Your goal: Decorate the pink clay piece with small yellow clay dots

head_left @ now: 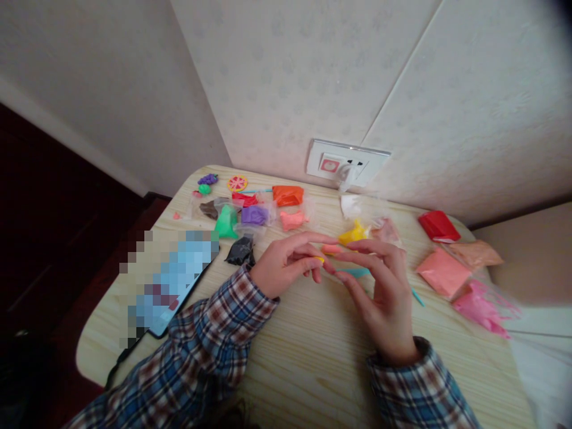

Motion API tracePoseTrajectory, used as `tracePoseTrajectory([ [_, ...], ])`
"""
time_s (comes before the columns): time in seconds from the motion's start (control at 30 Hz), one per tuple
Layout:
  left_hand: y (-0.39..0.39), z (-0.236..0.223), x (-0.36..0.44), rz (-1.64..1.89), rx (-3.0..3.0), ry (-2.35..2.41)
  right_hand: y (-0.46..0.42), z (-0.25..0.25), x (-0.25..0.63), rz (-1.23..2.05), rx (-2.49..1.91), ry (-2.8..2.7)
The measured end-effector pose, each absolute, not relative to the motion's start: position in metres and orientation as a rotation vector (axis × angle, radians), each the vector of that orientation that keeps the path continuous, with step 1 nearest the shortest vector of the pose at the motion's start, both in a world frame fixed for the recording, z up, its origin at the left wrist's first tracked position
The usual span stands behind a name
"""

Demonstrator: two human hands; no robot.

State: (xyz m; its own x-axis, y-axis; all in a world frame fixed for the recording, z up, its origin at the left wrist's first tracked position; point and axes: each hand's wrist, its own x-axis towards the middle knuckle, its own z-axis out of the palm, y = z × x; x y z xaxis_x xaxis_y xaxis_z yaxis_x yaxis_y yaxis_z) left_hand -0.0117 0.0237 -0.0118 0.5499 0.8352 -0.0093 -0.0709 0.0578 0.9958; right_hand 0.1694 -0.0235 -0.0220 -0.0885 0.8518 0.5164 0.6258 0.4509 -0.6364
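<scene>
A small bit of yellow clay (319,260) is pinched by the thumb and fingers of my left hand (286,265), above the middle of the table. My right hand (384,292) faces it, fingers curved and apart, the tips close to or touching the left fingertips. I see nothing held in it. Just behind the fingers are a coral-coloured clay piece (330,249) and a packet of yellow clay (355,231). Partly hidden by the right hand lies a light-blue flat thing (354,272).
Clay packets lie at the back: green (226,221), purple (254,215), black (241,251), orange (288,195). At right are red (439,226), peach (443,271) and pink (480,308) packets. A phone (179,286) lies left; a wall socket (347,164) is behind the table (313,369).
</scene>
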Motion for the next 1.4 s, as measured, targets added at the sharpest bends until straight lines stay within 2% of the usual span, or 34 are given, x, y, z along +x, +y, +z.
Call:
tracePoseTrajectory([
  [0.7, 0.019, -0.016, -0.007, 0.614, 1.108, 0.691, -0.024, -0.026, 0.169, 0.357, -1.169, -1.865],
  [1.0, 0.019, -0.023, -0.007, 0.616, 1.141, 0.722, -0.026, -0.030, 0.173, 0.266, -1.181, -1.896],
  [1.4, 0.022, -0.019, -0.009, 0.655, 1.161, 0.684, -0.022, -0.027, 0.169, 0.344, -1.277, -1.725],
])
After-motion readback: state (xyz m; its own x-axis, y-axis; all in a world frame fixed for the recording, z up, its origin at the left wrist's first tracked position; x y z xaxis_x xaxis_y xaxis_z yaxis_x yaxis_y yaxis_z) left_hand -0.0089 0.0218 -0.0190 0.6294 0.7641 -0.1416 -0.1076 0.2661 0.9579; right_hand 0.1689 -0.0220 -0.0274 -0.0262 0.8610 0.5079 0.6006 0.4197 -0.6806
